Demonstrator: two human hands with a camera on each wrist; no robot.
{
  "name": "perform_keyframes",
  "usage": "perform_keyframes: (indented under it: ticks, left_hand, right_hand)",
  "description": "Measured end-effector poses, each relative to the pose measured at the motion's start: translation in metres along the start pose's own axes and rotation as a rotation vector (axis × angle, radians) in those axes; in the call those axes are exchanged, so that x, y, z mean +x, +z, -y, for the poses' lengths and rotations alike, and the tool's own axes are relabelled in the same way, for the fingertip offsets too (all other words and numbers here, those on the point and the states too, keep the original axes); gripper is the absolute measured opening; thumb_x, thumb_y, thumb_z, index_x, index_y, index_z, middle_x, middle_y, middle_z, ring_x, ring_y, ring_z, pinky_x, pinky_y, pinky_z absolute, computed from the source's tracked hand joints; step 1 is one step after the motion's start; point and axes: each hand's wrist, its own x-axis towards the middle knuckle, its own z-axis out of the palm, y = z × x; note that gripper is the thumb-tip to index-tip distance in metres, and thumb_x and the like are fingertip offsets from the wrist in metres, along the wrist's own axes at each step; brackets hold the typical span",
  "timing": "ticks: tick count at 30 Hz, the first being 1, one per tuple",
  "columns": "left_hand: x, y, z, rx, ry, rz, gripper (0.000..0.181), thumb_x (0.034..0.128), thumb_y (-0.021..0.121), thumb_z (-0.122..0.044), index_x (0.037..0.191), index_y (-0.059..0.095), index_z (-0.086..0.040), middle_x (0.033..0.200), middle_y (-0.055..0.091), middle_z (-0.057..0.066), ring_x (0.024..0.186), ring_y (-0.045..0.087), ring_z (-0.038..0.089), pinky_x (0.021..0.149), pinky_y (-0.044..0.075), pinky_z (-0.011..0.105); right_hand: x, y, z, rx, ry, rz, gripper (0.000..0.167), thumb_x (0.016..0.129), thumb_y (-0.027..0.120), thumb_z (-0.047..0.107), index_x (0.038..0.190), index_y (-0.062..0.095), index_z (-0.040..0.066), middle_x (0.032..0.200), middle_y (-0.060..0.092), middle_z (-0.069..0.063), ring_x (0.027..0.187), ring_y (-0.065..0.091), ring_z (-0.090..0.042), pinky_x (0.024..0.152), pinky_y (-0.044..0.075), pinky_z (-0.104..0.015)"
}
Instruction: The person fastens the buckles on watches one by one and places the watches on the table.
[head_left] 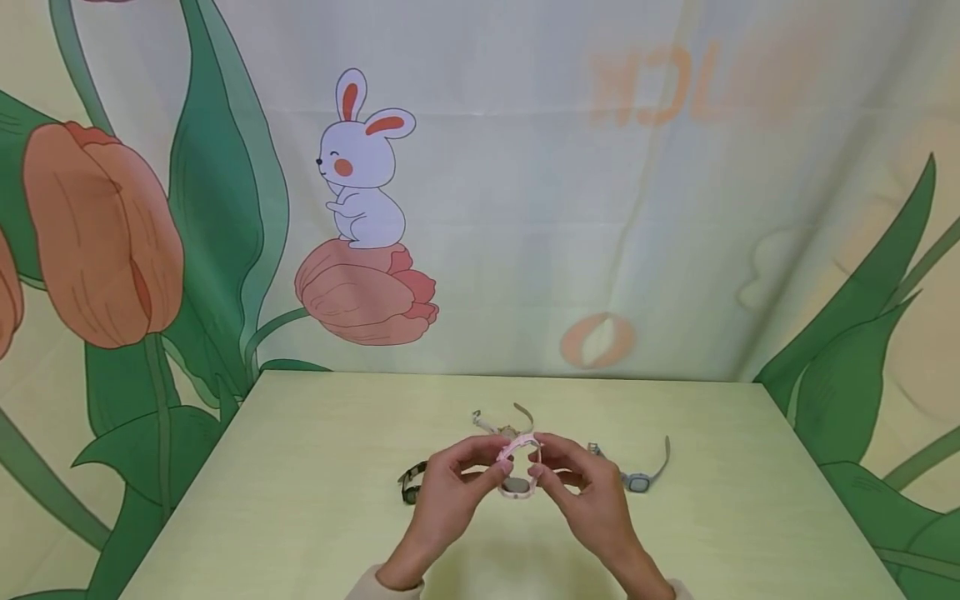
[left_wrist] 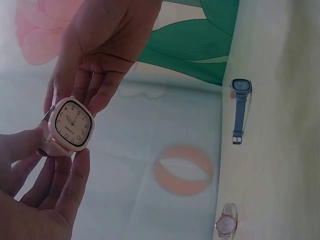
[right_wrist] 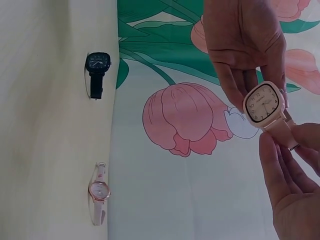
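Observation:
Both hands hold one pink wristwatch [head_left: 516, 485] up above the table, its strap bent into a loop. My left hand [head_left: 450, 492] pinches the strap on the left side between thumb and fingers. On the opposite side, my right hand [head_left: 600, 500] pinches the strap in the same way. In the left wrist view the watch's squarish white dial [left_wrist: 72, 125] has a dark ring and printed numerals. The right wrist view also shows this dial [right_wrist: 263, 103], with the pink band hanging below it between the fingers.
A black watch [head_left: 410, 493] lies on the table [head_left: 300, 467] to the left, partly behind the left hand. Beyond the hands lies a pale-strapped watch [head_left: 510, 431] with a round dial. A blue watch [head_left: 639, 482] lies at right. A printed curtain [head_left: 495, 208] hangs behind the table.

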Motion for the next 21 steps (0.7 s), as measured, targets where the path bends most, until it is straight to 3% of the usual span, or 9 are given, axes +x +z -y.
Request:
perform_keyframes:
  ticks: [7,12,21]
  left_hand:
    - [-0.004,0.000,0.019,0.072,-0.019,0.059,0.023,0.0906,0.072,-0.020,0.112,0.072,-0.012,0.097,0.073,0.015,0.085,0.071,0.013,0.071,0.059,0.024]
    - [-0.001,0.002,0.031,0.035,-0.029,0.091,0.022,0.0916,0.070,-0.016,0.112,0.072,-0.006,0.096,0.072,0.022,0.083,0.072,0.015,0.070,0.061,0.029]
    - [0.002,0.006,0.044,-0.046,-0.114,0.094,0.023,0.0926,0.067,-0.010,0.111,0.070,0.002,0.096,0.071,0.027,0.084,0.071,0.016,0.070,0.061,0.029]
  right_hand:
    - [-0.007,-0.003,-0.015,0.015,0.185,0.071,0.025,0.089,0.073,0.015,0.114,0.071,0.016,0.094,0.075,-0.004,0.086,0.072,-0.009,0.070,0.059,-0.024]
    - [-0.008,-0.007,-0.028,0.024,0.263,0.124,0.025,0.090,0.070,0.009,0.114,0.072,0.015,0.094,0.075,-0.005,0.084,0.073,-0.012,0.070,0.060,-0.024]
    - [-0.009,-0.010,-0.046,0.155,0.389,0.212,0.027,0.092,0.066,0.005,0.119,0.068,0.002,0.096,0.072,-0.018,0.081,0.071,-0.011,0.071,0.061,-0.029]
